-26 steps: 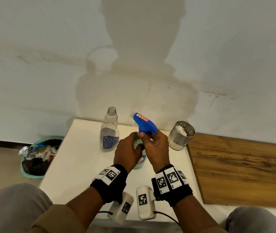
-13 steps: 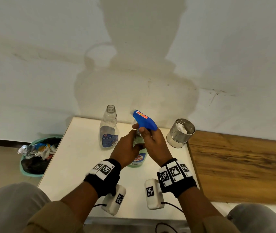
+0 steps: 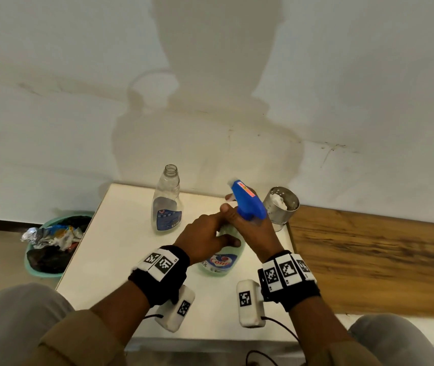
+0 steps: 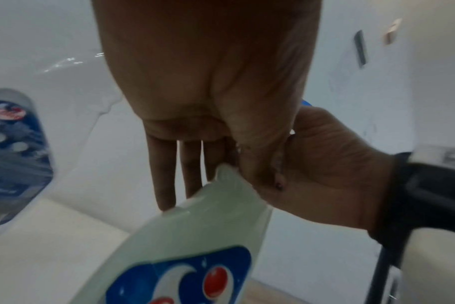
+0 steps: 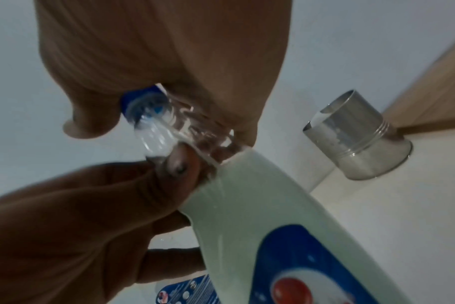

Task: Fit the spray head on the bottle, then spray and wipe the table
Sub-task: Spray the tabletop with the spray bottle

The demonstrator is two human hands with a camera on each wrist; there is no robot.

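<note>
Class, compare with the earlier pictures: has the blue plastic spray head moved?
Yes. The blue plastic spray head has shifted right, closer to the perforated steel cup and farther from the empty clear bottle.

- Clear open-necked bottle [image 3: 167,204] with a blue label, upright, just beyond the left hand [image 3: 202,241], apart from it.
- Perforated steel canister [image 3: 276,216], a white wad [image 3: 279,201] inside, just beyond the right hand [image 3: 252,231], to its right.
- Wooden surface [image 3: 374,260] spreading right of the right hand.
- Green basin [image 3: 36,272] of crumpled wrappers [image 3: 52,233] and a black bag [image 3: 49,256], well left of the left hand, lower down.
</note>
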